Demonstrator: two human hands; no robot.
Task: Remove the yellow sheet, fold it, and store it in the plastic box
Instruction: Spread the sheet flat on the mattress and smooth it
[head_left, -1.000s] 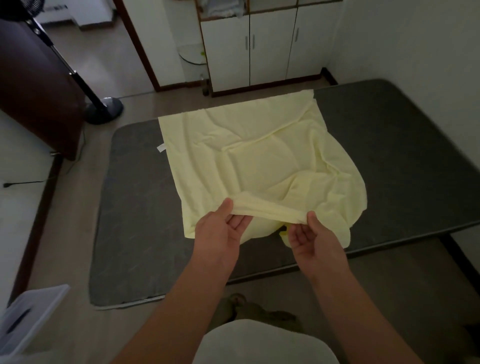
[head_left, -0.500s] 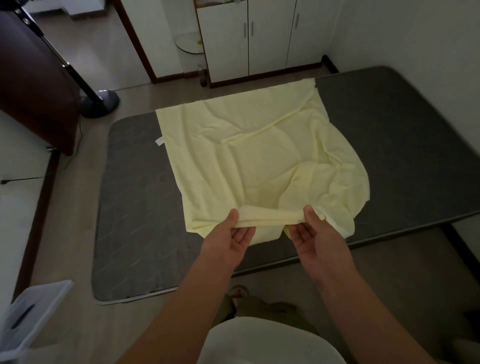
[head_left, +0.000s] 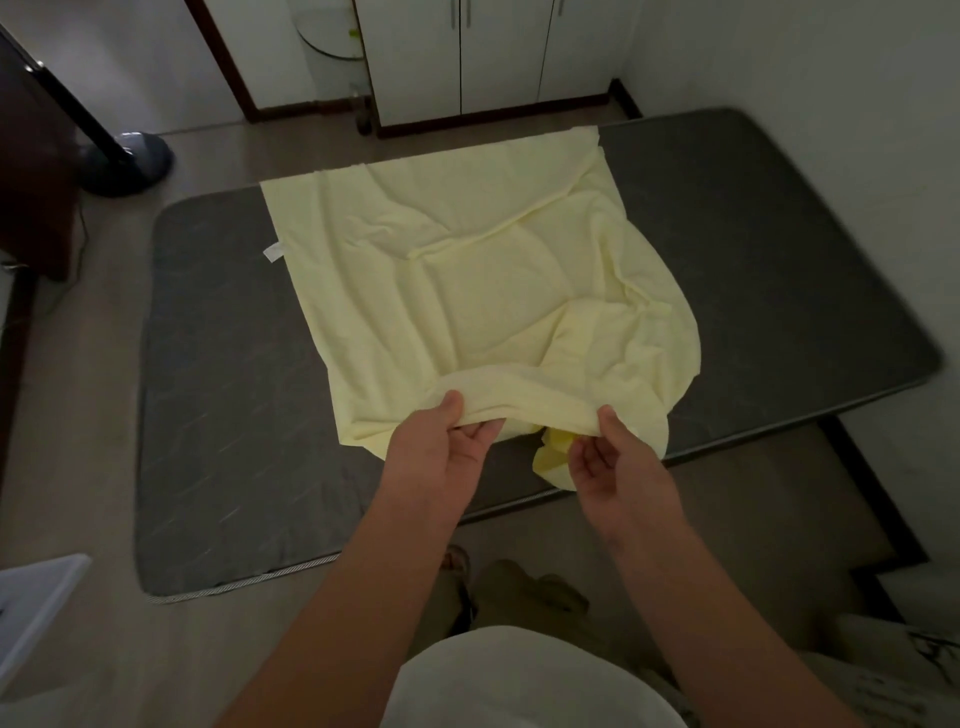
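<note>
The sheet (head_left: 467, 270) was spread across the mattress (head_left: 218, 389), far edge to near edge. At the near edge it was pinched by the left hand (head_left: 436, 447) and, just right of it, the right hand (head_left: 618, 467). The plastic box (head_left: 31, 608) was set on the floor, off the near left corner.

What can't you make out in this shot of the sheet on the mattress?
Box: head view, cut off by the left edge, inside unseen.
Sheet: head view, top layer hides the layers underneath.
Tag on the sheet: head view, too small to read.
Fan: head view, top cut off at the upper left corner.
</note>
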